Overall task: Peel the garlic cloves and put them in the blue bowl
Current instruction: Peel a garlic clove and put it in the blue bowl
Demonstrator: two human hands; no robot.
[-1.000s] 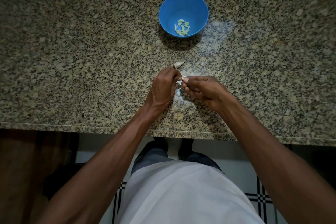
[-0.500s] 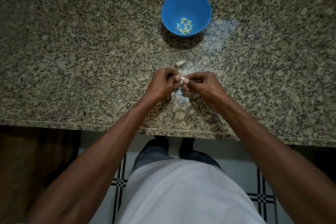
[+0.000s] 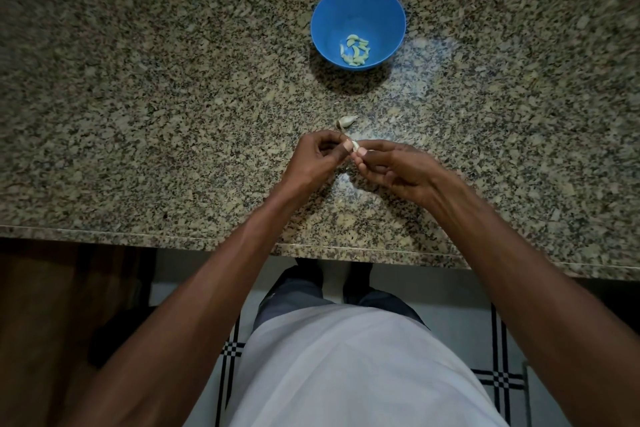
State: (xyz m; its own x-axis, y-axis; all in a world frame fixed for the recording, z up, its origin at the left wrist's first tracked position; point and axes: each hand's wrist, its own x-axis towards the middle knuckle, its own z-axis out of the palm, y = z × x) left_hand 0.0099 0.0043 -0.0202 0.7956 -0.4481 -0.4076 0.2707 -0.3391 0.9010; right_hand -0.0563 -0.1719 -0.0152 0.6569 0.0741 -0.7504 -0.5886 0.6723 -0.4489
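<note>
Clove (image 3: pixel 355 146): pinched between both hands, above the counter, near its front edge.
Left hand (image 3: pixel 317 159): fingers curled, thumb and fingertips gripping the clove.
Right hand (image 3: pixel 393 168): thumb and forefinger pinching the clove's other side.
Spare clove (image 3: pixel 346 121): unpeeled, on the counter just beyond the hands.
Bowl (image 3: pixel 358 7): blue, farther back, holding peeled cloves (image 3: pixel 355 50).
Counter (image 3: pixel 138 97): speckled granite.

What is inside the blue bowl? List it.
Inside the blue bowl lies a small heap of peeled garlic cloves, pale yellow-green, on the bottom toward the near side. The rest of the inside shows bare blue. Whatever lies beneath the heap is covered, so an exact count is uncertain.
</note>
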